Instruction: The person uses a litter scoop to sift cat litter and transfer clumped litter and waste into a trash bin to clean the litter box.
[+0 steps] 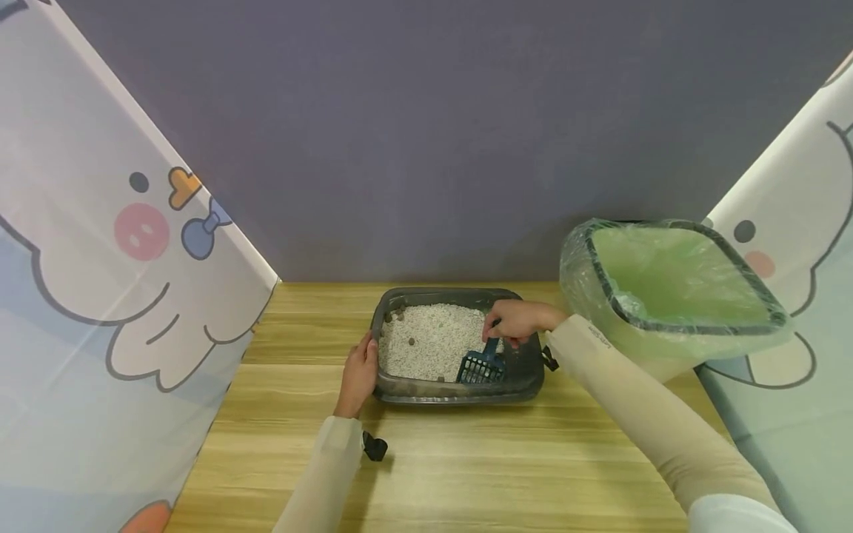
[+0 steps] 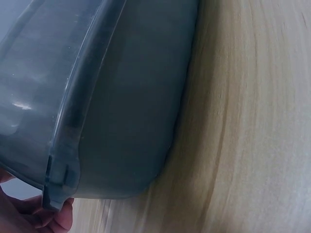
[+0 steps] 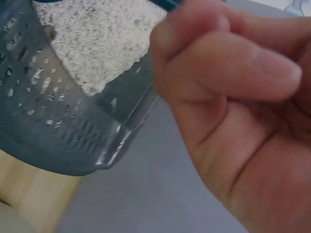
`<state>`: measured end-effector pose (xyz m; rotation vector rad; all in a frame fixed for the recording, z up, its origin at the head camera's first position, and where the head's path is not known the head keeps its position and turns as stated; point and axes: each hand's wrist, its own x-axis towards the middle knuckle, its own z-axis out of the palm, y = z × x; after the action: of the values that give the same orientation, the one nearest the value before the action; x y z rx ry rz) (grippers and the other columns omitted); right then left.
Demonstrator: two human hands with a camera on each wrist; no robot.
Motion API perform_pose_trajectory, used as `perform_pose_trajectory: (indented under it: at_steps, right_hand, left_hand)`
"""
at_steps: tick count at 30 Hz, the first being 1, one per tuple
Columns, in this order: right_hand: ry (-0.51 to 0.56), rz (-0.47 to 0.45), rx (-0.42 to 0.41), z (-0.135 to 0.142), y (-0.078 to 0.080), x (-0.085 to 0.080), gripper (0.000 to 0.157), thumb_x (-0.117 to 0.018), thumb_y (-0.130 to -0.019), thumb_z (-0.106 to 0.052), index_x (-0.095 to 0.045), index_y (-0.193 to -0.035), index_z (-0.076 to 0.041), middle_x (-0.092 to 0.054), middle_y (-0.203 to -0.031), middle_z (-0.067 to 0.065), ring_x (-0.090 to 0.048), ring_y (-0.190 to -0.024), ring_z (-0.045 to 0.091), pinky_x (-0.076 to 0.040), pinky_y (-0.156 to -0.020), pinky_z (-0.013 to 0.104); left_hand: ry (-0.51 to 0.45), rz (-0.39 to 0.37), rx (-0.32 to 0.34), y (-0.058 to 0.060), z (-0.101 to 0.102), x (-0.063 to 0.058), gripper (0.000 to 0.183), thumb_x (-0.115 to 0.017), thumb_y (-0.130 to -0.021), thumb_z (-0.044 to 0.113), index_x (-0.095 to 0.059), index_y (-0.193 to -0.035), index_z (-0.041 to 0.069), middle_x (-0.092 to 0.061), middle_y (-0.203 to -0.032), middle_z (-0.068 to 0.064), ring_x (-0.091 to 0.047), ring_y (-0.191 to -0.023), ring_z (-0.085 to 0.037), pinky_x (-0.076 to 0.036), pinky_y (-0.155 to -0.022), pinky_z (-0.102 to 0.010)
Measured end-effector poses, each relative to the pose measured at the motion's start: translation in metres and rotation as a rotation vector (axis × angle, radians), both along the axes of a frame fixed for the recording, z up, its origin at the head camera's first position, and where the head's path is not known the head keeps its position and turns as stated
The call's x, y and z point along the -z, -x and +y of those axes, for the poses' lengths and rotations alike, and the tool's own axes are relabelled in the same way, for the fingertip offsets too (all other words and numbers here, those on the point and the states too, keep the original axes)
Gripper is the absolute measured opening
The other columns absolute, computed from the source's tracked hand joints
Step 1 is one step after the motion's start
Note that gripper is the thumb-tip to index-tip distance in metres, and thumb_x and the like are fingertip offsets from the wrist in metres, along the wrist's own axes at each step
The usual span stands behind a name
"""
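A dark grey litter box (image 1: pixel 460 390) stands on the wooden table, holding pale granular litter (image 1: pixel 426 344). Brown clumps (image 1: pixel 396 312) lie mostly at its far left corner, with a single clump (image 1: pixel 411 341) nearer the middle. My left hand (image 1: pixel 358 375) grips the box's left rim; in the left wrist view its curled fingers (image 2: pixel 60 218) show at the rim's end. With my right hand (image 1: pixel 516 320) I hold a dark blue slotted litter scoop (image 1: pixel 481 368) by its handle. The scoop's head is down inside the box, at the near right. In the right wrist view, only a bit of handle (image 3: pixel 166 4) shows.
To the right, beside my right forearm, stands a bin (image 1: pixel 700 326) lined with a clear greenish plastic bag. A grey wall (image 1: pixel 426 148) rises behind the table (image 1: pixel 460 474). Cartoon-printed panels (image 1: pixel 87 222) flank it on both sides.
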<state>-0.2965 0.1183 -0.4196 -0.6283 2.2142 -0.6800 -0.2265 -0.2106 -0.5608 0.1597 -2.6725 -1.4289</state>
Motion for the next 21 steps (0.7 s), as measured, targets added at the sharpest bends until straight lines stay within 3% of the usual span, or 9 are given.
perform_pose_trajectory:
  at_steps: [8, 13, 16, 21]
  right_hand:
    - [0.16, -0.14, 0.174, 0.017, 0.013, 0.023, 0.03, -0.04, -0.101, -0.008, -0.069, -0.104, -0.007, -0.058, -0.058, 0.016, -0.055, -0.043, 0.023, -0.034, -0.039, 0.03]
    - [0.235, -0.196, 0.253, 0.026, 0.014, 0.036, 0.027, -0.043, -0.1, -0.006, -0.069, -0.107, -0.004, -0.058, -0.06, 0.015, -0.059, -0.054, 0.039, -0.035, -0.039, 0.029]
    - [0.28, -0.219, 0.292, 0.028, 0.011, 0.043, 0.026, -0.043, -0.1, -0.007, -0.067, -0.11, -0.002, -0.059, -0.062, 0.015, -0.06, -0.056, 0.039, -0.035, -0.04, 0.03]
    - [0.32, -0.223, 0.3, 0.025, 0.001, 0.054, 0.028, -0.042, -0.1, -0.007, -0.062, -0.117, 0.004, -0.062, -0.066, 0.016, -0.06, -0.048, 0.024, -0.034, -0.039, 0.027]
  left_hand:
    - [0.005, -0.003, -0.003, -0.001, 0.002, 0.0, 0.058, -0.028, -0.102, 0.046, -0.039, -0.145, 0.01, -0.051, -0.124, -0.023, -0.05, -0.11, -0.039, -0.038, -0.091, -0.056]
    - [0.008, -0.015, -0.003, 0.001, 0.002, 0.0, 0.055, -0.029, -0.103, 0.044, -0.038, -0.146, 0.01, -0.052, -0.121, -0.023, -0.051, -0.107, -0.038, -0.039, -0.089, -0.055]
    - [0.006, -0.016, -0.004, 0.002, 0.002, -0.001, 0.055, -0.029, -0.103, 0.043, -0.038, -0.146, 0.011, -0.052, -0.12, -0.023, -0.051, -0.107, -0.038, -0.038, -0.09, -0.055]
    - [-0.017, -0.027, 0.015, 0.002, 0.003, -0.001, 0.056, -0.028, -0.103, 0.044, -0.037, -0.147, 0.011, -0.05, -0.123, -0.022, -0.05, -0.107, -0.038, -0.039, -0.089, -0.055]
